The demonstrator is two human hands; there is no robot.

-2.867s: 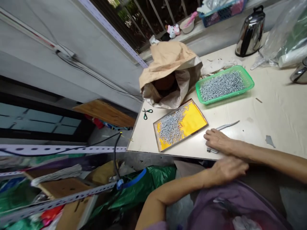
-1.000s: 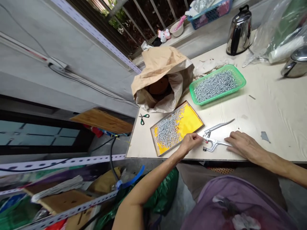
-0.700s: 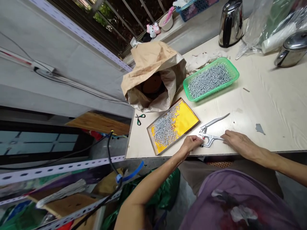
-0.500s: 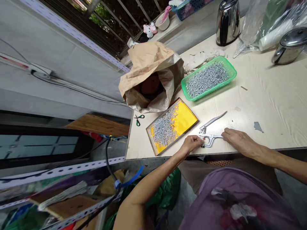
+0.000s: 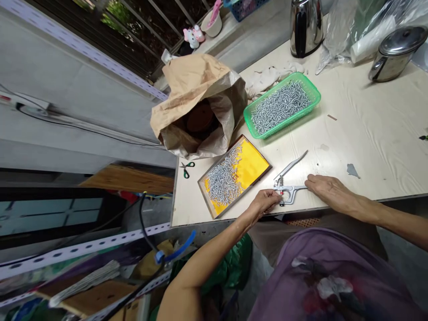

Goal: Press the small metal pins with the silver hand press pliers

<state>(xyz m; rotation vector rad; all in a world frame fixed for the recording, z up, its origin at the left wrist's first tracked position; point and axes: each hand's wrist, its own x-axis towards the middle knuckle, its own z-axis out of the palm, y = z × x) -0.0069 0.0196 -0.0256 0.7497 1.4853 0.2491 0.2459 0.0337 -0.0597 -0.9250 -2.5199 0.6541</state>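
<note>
Silver hand pliers (image 5: 291, 191) with a spring and a red part at the jaw lie at the table's front edge, their handles spread apart. My right hand (image 5: 327, 191) is closed around the end of the lower handle. At the jaw, my left hand (image 5: 264, 203) has its fingers pinched together; whatever is in them is hidden. Left of the pliers, a shallow tray with a yellow bottom (image 5: 254, 161) holds many small silver metal pieces (image 5: 223, 182). Behind it, a green plastic basket (image 5: 288, 122) is filled with similar pieces.
A large open brown paper bag (image 5: 197, 84) stands behind the tray. Green-handled scissors (image 5: 187, 169) lie at the left table edge. A steel kettle (image 5: 306, 26), plastic bags (image 5: 344, 35) and a lidded steel pot (image 5: 394, 53) stand at the back right.
The view has shifted slightly, so the table's things appear a little further left. Both hands keep their places at the pliers.
</note>
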